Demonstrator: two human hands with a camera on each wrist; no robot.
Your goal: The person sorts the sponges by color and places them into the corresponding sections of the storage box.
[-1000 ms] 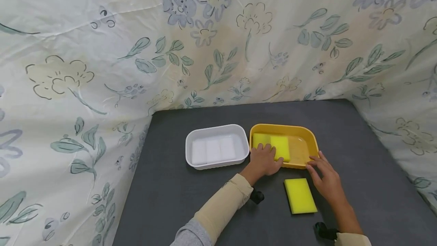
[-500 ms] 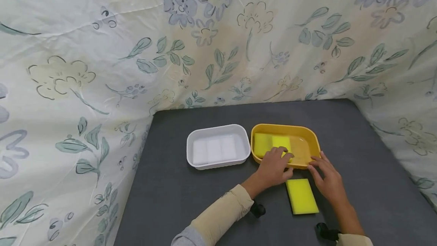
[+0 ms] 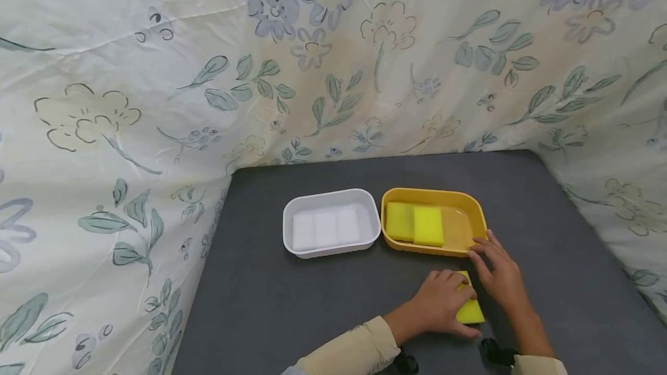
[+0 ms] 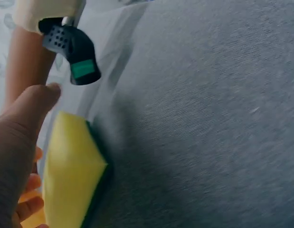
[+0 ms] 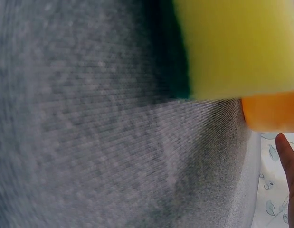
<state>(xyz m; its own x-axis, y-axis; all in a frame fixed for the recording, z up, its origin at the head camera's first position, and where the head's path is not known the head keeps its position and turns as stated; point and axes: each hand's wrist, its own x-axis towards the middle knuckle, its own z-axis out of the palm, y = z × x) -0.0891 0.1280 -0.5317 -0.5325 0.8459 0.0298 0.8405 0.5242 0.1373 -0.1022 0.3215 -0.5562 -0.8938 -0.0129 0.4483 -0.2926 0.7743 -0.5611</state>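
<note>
My left hand [image 3: 443,302] reaches over a yellow sponge [image 3: 473,310] with a dark green underside, lying on the table in front of the yellow tray [image 3: 461,230]. Its fingers are spread over the sponge's far part. In the left wrist view the thumb [image 4: 40,97] stands apart from the sponge [image 4: 71,175]. With thumb and fingers, my right hand [image 3: 502,276] holds the tray's near right corner. Inside this tray, two yellow sponges [image 3: 428,225] lie at the left, one partly over the other. The right wrist view shows the loose sponge [image 5: 237,47] large, beside the tray wall [image 5: 272,111].
Just left of the yellow tray stands a white tray [image 3: 332,250] with several white blocks [image 3: 326,230] side by side. The table [image 3: 292,305] has a dark grey cover. A floral cloth [image 3: 323,74] hangs behind it and at both sides.
My left hand has left the sponges in the yellow tray and come toward me, over the loose sponge. The right hand stays at the tray's corner.
</note>
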